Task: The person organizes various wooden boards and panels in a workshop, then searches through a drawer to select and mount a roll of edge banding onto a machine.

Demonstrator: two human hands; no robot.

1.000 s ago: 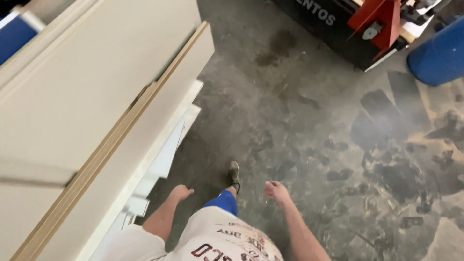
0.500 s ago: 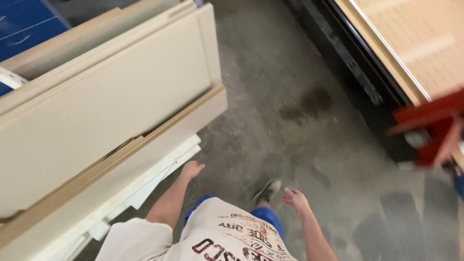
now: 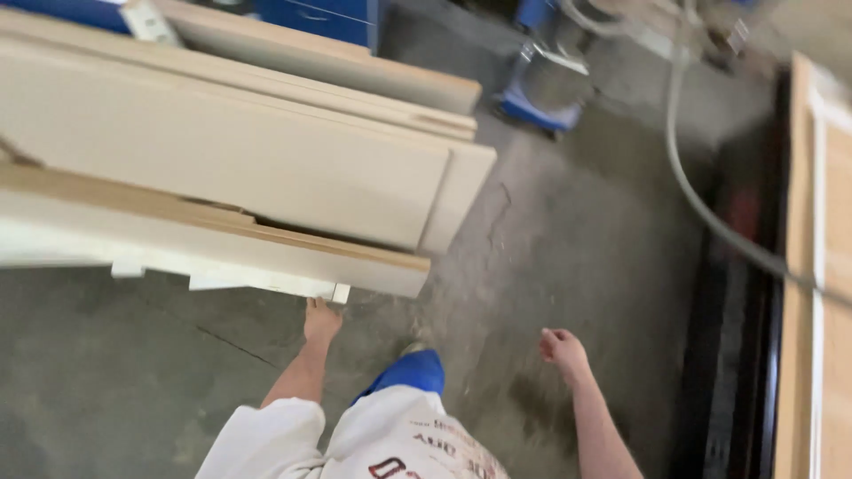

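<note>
A stack of long pale boards (image 3: 222, 168) lies to my left, with a brown-edged board (image 3: 213, 226) near the bottom. My left hand (image 3: 321, 321) hangs just below the stack's lower corner, close to a small white strip end (image 3: 341, 293); it holds nothing. My right hand (image 3: 563, 346) swings free over the grey concrete floor (image 3: 550, 231), fingers loosely curled and empty. I wear a white printed shirt and blue trousers (image 3: 404, 372).
A dark machine edge (image 3: 737, 293) with a light wood panel (image 3: 821, 266) runs along the right. A grey hose (image 3: 701, 195) curves across it. Blue equipment (image 3: 541, 84) stands at the far end, and blue cabinets (image 3: 328, 18) behind the boards.
The view has swung as I walk along the stack. The red machine part has left the frame, and the blue equipment and hose have come into view ahead.
</note>
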